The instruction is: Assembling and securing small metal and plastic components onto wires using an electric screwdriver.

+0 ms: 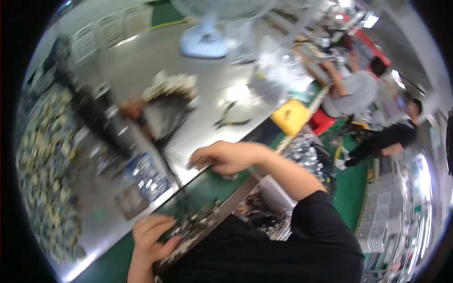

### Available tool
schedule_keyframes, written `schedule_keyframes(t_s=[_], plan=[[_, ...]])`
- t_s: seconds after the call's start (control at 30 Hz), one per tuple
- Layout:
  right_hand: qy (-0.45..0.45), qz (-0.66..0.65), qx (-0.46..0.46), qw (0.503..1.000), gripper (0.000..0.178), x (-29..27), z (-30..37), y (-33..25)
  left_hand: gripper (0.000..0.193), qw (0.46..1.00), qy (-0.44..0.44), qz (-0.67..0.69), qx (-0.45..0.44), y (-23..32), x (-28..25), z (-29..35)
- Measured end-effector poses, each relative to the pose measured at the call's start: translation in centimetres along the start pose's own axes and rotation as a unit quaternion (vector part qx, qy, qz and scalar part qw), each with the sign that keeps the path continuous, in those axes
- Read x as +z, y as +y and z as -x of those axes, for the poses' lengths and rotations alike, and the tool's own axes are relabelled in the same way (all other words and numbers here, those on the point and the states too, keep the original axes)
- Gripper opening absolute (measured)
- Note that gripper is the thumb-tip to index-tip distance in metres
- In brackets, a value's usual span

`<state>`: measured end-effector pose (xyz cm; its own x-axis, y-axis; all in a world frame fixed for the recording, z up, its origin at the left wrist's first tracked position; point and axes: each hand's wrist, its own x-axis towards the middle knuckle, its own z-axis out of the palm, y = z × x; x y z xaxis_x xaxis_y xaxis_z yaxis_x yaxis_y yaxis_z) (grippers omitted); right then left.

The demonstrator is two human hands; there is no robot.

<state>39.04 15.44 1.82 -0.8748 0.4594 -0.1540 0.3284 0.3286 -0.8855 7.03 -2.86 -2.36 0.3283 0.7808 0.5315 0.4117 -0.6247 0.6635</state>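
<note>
My left hand hovers low over a heap of small pale and dark parts on the green work surface, its thumb and bent fingers apart and nothing visible between them. My right hand is at the edge of the metal table, fingers curled together; blur hides what, if anything, they hold. Beyond it lies a bundle of black wires with cream connectors; dark strands trail from it toward the green surface. Black-and-yellow pliers rest on the metal table, beyond my right hand.
A large pile of pale connectors covers the left side. Near it are a clear bag of parts and a dark post. A fan, plastic bags and a yellow box stand farther off. Two people are at right.
</note>
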Motion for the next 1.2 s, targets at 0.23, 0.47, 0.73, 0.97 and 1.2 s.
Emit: schedule_keyframes(t_s=[0.23,0.47,0.73,0.97,1.2], plan=[[-0.038,-0.145,-0.039,0.988,0.029,-1.4,-4.8,-2.1,0.037,0.996,-0.014,-0.017,0.085,0.6,-2.9,1.0],[0.108,-0.050,-0.197,0.973,0.037,3.6,-11.2,-4.3,0.050,0.980,0.091,0.101,-0.147,0.1,-1.4,2.3],[0.234,0.272,-0.368,0.858,0.033,7.8,-13.4,-4.9,0.029,0.873,0.216,0.364,-0.242,-3.2,0.0,3.5],[0.096,0.056,-0.270,0.956,0.019,8.6,-13.7,-5.0,0.021,0.745,0.289,0.529,-0.287,-2.4,-1.4,1.9],[-0.024,0.038,-0.317,0.947,0.016,9.9,-16.0,-4.5,0.020,0.756,0.265,0.515,-0.306,-5.2,-3.6,5.8]])
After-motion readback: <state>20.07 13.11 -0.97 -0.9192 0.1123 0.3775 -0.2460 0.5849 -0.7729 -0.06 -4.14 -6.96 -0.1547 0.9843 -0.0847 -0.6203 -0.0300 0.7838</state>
